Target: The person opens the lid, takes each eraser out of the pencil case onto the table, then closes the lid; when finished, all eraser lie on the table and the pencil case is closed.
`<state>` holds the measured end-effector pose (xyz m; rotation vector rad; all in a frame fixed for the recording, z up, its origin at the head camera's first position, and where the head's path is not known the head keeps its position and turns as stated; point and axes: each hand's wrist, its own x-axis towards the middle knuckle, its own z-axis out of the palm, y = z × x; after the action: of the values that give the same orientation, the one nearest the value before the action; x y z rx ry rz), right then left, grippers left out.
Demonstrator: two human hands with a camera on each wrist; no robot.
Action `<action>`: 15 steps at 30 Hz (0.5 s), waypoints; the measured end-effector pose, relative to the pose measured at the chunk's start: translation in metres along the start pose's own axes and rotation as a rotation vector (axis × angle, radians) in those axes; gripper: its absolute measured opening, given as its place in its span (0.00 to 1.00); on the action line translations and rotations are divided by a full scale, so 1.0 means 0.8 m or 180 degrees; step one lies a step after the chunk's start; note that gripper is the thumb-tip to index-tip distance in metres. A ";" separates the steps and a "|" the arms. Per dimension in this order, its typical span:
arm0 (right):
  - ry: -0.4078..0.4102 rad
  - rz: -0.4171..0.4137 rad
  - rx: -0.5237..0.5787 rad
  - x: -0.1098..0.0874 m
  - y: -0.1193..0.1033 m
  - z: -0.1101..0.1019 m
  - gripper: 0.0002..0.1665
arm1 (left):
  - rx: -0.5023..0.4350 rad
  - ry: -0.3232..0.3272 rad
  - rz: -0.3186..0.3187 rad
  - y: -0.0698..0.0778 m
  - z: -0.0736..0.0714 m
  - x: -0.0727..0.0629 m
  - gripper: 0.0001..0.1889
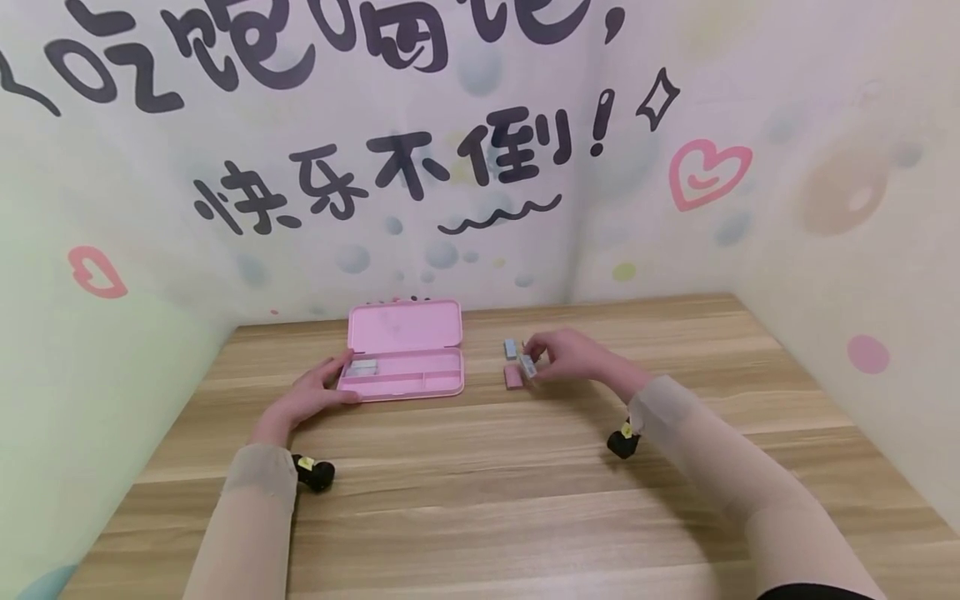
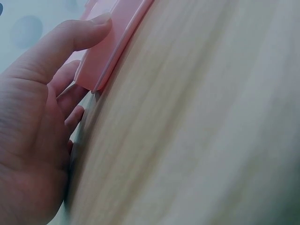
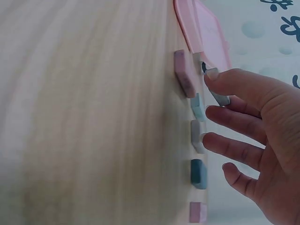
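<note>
A pink pencil case (image 1: 442,364) lies with its lid raised toward the wall. Whitish erasers (image 1: 364,367) sit in its left compartment. My left hand (image 1: 311,393) holds the case's left end, thumb at the front corner and fingers along the side; in the left wrist view the thumb presses the pink wall (image 2: 101,61). To the right of the case, my right hand (image 1: 573,354) pinches a greyish-white eraser (image 3: 219,93) between thumb and index finger, the other fingers spread. Beside it lie a pink eraser (image 1: 513,377) and a blue eraser (image 1: 511,348).
In the right wrist view a row of erasers stands on the wood table (image 1: 450,500), among them a white one (image 3: 197,136), a teal one (image 3: 198,173) and a small pink one (image 3: 197,212). A printed cloth wall (image 1: 315,258) rises behind the table.
</note>
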<state>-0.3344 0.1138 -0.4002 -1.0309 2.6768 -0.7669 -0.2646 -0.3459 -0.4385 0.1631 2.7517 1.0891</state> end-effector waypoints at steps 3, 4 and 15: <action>0.0002 0.0062 0.0021 -0.004 0.002 0.003 0.23 | 0.0009 0.0002 0.0006 -0.001 0.000 0.000 0.51; -0.0002 0.0076 0.0028 -0.006 0.003 0.004 0.23 | 0.0008 0.0000 0.0004 -0.001 0.000 0.000 0.51; -0.0023 0.0264 -0.0075 -0.010 0.013 0.015 0.24 | 0.0004 -0.0015 -0.0019 0.002 -0.001 0.000 0.51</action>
<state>-0.3306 0.1209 -0.4163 -0.9193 2.7095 -0.7163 -0.2645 -0.3451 -0.4371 0.1572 2.7469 1.0842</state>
